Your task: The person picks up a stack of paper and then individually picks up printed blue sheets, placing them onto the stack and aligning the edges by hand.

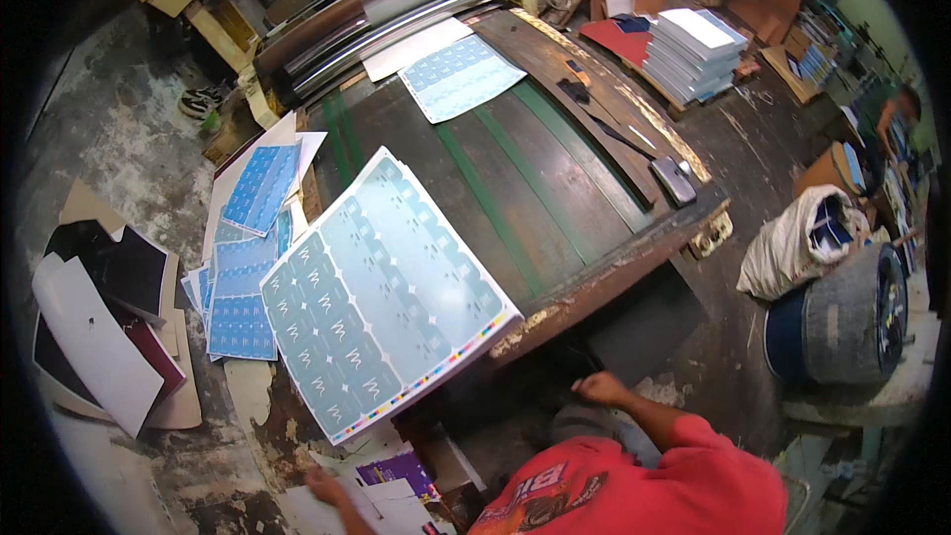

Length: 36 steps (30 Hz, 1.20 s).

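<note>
My left hand is low at the left, over white and purple printed papers. Its fingers look loosely apart with nothing in them, though they are slightly blurred. My right hand hangs past the table's front edge, its fingers curled in and nothing visible in them. Between the hands and the machine, a thick stack of blue-green printed sheets lies at the table's near left corner, overhanging the edge. Another blue printed sheet rests farther back on the dark machine table, beside a white sheet.
Metal rollers span the table's far end. A grey box-like device sits at its right edge. Blue printed sheets and bent boards lie left. At right are a paper stack, a white sack, a drum and another person.
</note>
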Each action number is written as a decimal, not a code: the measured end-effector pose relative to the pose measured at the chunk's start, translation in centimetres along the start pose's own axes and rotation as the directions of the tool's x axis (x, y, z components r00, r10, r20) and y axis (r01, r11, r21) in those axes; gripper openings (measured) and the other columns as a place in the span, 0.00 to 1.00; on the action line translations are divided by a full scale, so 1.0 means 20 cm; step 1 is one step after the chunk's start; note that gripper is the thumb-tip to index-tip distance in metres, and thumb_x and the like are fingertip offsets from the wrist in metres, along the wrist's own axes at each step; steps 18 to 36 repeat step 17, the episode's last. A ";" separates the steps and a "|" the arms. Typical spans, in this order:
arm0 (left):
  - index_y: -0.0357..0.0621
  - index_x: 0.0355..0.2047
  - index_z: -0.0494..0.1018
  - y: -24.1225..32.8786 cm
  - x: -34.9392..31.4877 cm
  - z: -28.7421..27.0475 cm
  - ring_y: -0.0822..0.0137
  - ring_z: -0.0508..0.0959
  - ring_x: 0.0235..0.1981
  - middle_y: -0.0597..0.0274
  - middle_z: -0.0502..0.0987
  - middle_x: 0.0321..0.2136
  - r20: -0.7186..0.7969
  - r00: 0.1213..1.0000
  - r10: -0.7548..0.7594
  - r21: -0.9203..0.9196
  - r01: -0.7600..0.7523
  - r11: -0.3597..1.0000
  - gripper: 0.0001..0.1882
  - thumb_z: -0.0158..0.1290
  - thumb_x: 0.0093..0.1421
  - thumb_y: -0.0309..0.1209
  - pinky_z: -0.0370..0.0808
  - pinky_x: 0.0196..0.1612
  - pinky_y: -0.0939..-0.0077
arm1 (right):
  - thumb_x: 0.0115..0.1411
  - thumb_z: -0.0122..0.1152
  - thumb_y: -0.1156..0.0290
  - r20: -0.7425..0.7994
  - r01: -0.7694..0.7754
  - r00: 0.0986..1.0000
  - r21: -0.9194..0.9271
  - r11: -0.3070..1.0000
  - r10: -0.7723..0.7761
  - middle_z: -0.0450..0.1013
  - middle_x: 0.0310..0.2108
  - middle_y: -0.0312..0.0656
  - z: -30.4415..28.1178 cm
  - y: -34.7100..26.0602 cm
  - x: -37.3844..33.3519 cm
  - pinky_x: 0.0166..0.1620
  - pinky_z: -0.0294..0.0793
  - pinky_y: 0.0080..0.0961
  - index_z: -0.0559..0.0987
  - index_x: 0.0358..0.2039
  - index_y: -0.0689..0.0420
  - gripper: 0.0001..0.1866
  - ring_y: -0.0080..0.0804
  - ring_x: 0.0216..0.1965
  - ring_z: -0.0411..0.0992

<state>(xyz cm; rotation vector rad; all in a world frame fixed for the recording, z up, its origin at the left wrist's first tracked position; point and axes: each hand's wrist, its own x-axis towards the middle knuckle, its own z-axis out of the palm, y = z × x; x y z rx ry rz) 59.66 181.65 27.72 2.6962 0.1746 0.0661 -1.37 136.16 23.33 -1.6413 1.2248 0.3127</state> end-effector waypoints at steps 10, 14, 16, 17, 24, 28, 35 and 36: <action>0.40 0.54 0.68 0.21 -0.83 0.01 0.49 0.69 0.56 0.54 0.70 0.54 -0.200 0.947 0.252 0.370 -0.165 0.914 0.33 0.46 0.65 0.57 0.67 0.54 0.49 | 0.57 0.53 0.34 0.433 0.227 0.896 -0.638 0.736 0.099 0.76 0.53 0.46 0.71 0.20 -0.17 0.57 0.70 0.38 0.83 0.49 0.48 0.34 0.40 0.56 0.73; 0.45 0.55 0.69 0.18 -0.81 0.02 0.51 0.69 0.57 0.57 0.70 0.55 -0.201 0.950 0.237 0.318 -0.165 0.933 0.33 0.46 0.64 0.60 0.66 0.54 0.47 | 0.60 0.55 0.54 0.004 -0.274 0.960 -0.187 0.943 0.280 0.75 0.50 0.49 0.99 0.19 -0.20 0.51 0.73 0.41 0.79 0.53 0.47 0.22 0.49 0.50 0.75; 0.45 0.54 0.70 0.16 -0.78 0.00 0.51 0.69 0.57 0.57 0.70 0.55 -0.221 0.948 0.230 0.344 -0.145 0.928 0.33 0.46 0.64 0.60 0.66 0.54 0.47 | 0.59 0.57 0.57 -0.339 -0.198 0.917 0.067 0.978 0.209 0.72 0.53 0.56 0.96 -0.04 -0.32 0.53 0.71 0.39 0.69 0.62 0.50 0.30 0.53 0.49 0.74; 0.46 0.54 0.70 0.15 -0.77 0.02 0.51 0.69 0.57 0.58 0.71 0.55 -0.219 0.947 0.237 0.353 -0.149 0.923 0.33 0.46 0.63 0.61 0.66 0.54 0.47 | 0.59 0.57 0.57 -0.339 -0.226 0.908 0.098 0.969 0.246 0.72 0.53 0.56 1.03 -0.01 -0.41 0.53 0.71 0.39 0.69 0.62 0.50 0.30 0.53 0.49 0.74; 0.46 0.54 0.70 0.15 -0.77 0.02 0.51 0.69 0.57 0.58 0.71 0.55 -0.219 0.947 0.237 0.353 -0.149 0.923 0.33 0.46 0.63 0.61 0.66 0.54 0.47 | 0.59 0.57 0.57 -0.339 -0.226 0.908 0.098 0.969 0.246 0.72 0.53 0.56 1.03 -0.01 -0.41 0.53 0.71 0.39 0.69 0.62 0.50 0.30 0.53 0.49 0.74; 0.46 0.54 0.70 0.15 -0.77 0.02 0.51 0.69 0.57 0.58 0.71 0.55 -0.219 0.947 0.237 0.353 -0.149 0.923 0.33 0.46 0.63 0.61 0.66 0.54 0.47 | 0.59 0.57 0.57 -0.339 -0.226 0.908 0.098 0.969 0.246 0.72 0.53 0.56 1.03 -0.01 -0.41 0.53 0.71 0.39 0.69 0.62 0.50 0.30 0.53 0.49 0.74; 0.46 0.54 0.70 0.15 -0.77 0.02 0.51 0.69 0.57 0.58 0.71 0.55 -0.219 0.947 0.237 0.353 -0.149 0.923 0.33 0.46 0.63 0.61 0.66 0.54 0.47 | 0.59 0.57 0.57 -0.339 -0.226 0.908 0.098 0.969 0.246 0.72 0.53 0.56 1.03 -0.01 -0.41 0.53 0.71 0.39 0.69 0.62 0.50 0.30 0.53 0.49 0.74; 0.46 0.54 0.70 0.15 -0.77 0.02 0.51 0.69 0.57 0.58 0.71 0.55 -0.219 0.947 0.237 0.353 -0.149 0.923 0.33 0.46 0.63 0.61 0.66 0.54 0.47 | 0.59 0.57 0.57 -0.339 -0.226 0.908 0.098 0.969 0.246 0.72 0.53 0.56 1.03 -0.01 -0.41 0.53 0.71 0.39 0.69 0.62 0.50 0.30 0.53 0.49 0.74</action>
